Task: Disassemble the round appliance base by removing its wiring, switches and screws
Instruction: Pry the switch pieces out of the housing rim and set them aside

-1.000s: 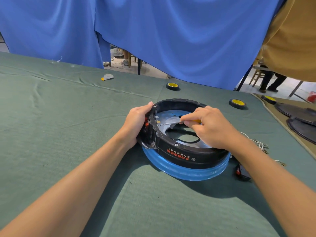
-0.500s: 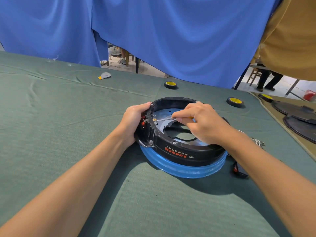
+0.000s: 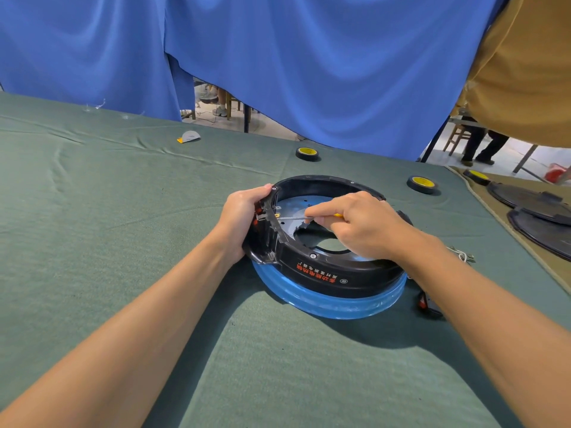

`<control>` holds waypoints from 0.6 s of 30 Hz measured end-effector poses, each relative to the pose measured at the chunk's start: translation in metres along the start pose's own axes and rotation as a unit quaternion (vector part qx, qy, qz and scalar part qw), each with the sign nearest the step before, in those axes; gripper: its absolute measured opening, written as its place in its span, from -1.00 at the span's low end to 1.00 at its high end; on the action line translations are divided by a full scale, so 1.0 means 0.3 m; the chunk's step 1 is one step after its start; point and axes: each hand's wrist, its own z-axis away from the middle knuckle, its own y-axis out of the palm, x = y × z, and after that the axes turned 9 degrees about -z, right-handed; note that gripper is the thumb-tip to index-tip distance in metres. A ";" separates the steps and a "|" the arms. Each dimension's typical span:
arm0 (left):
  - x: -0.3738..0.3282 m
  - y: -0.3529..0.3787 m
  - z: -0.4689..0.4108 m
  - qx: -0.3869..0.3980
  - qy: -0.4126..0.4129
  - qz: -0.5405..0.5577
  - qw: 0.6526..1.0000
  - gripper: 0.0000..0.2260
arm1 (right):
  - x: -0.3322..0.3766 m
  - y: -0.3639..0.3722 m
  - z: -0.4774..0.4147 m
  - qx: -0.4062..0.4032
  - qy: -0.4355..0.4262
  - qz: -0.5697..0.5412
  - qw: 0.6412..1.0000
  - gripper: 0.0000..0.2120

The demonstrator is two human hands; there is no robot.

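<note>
Right hand [image 3: 367, 225] still holds screwdriver [image 3: 290, 216] against base [image 3: 324, 273].

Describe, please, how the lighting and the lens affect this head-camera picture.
Head view: light from the far side throws a soft, broad shadow off the round appliance base toward the camera on the green cloth; the wide-angle lens bows its far edge and stretches both forearms; the right hand and screwdriver look sharp, unblurred.
</note>
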 end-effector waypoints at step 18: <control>-0.001 0.005 0.005 -0.011 -0.005 0.019 1.000 -0.73 | 0.013 0.009 -0.005 -0.074 -0.083 0.077 0.991 -0.73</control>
